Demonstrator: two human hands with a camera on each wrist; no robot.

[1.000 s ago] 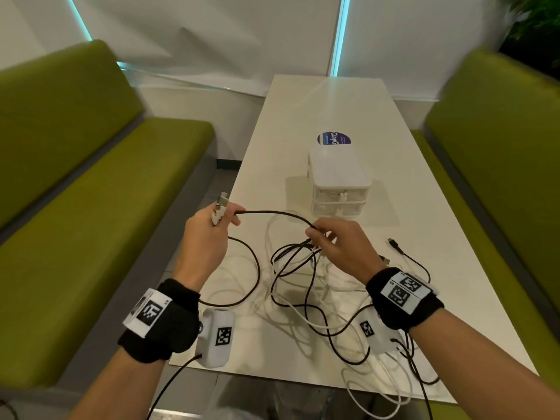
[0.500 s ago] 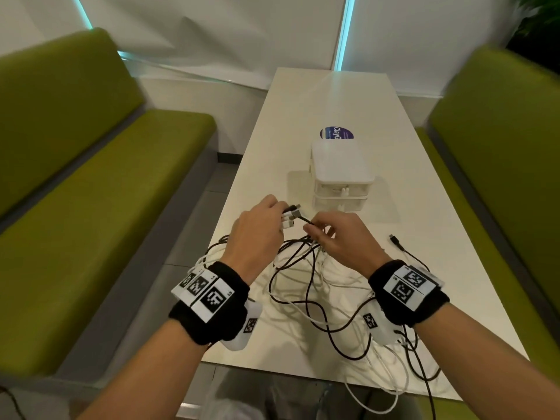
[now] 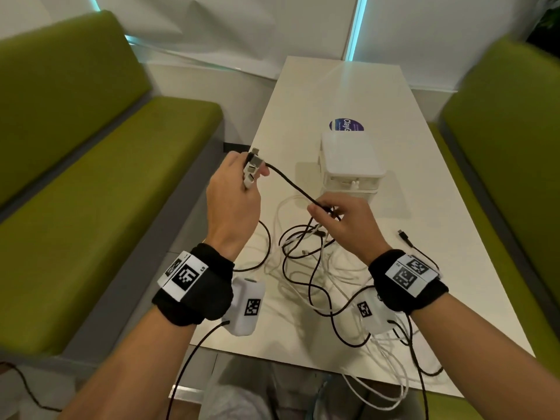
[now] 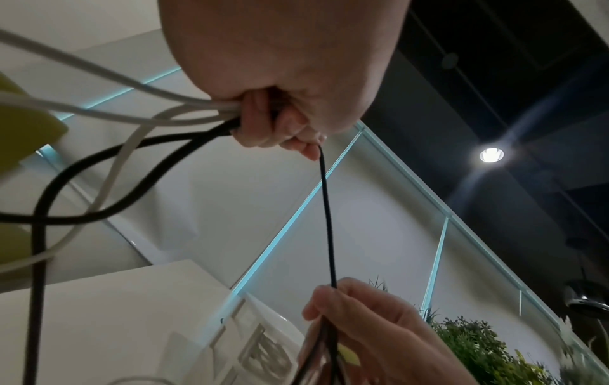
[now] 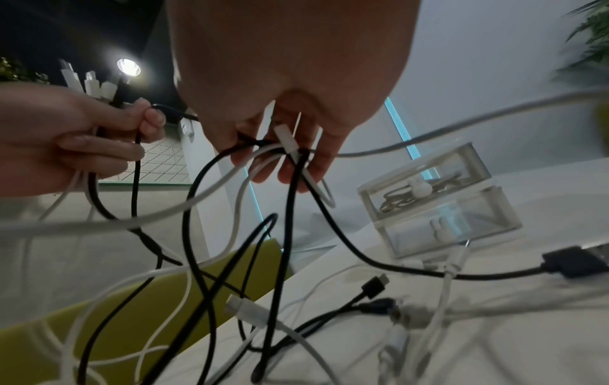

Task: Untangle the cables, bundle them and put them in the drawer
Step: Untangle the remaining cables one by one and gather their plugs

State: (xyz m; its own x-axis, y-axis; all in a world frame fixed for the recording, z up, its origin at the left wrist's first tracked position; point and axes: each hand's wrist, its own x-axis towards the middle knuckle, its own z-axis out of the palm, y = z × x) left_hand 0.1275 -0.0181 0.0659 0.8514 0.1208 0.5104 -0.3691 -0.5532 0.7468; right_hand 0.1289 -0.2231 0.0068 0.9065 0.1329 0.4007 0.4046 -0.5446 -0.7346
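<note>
Untangling is the step in hand, and nothing is bundled yet: the left hand point(image 3: 235, 204) is curled tight round a cluster of plug ends point(image 3: 252, 171), white and black together, held up above the table edge. From that fist a black cable point(image 3: 291, 184) runs taut down to the right hand point(image 3: 348, 225), whose fingers point(image 5: 296, 166) are hooked into a knot of black and white loops, pinching them. Below and between both wrists the rest of the cables point(image 3: 306, 277) sprawl in a heap on the white table point(image 3: 342, 89), some strands spilling over the near edge beneath the right forearm. Just beyond the right hand's knuckles sits the small clear drawer unit point(image 3: 351, 165), both drawers closed. Next, I'd say, the black strand wants drawing clear of the loops, with the right fingers easing their hold so it slides. There's open tabletop past the drawers and right of the right hand; the left hand already hangs off the table's side.
</note>
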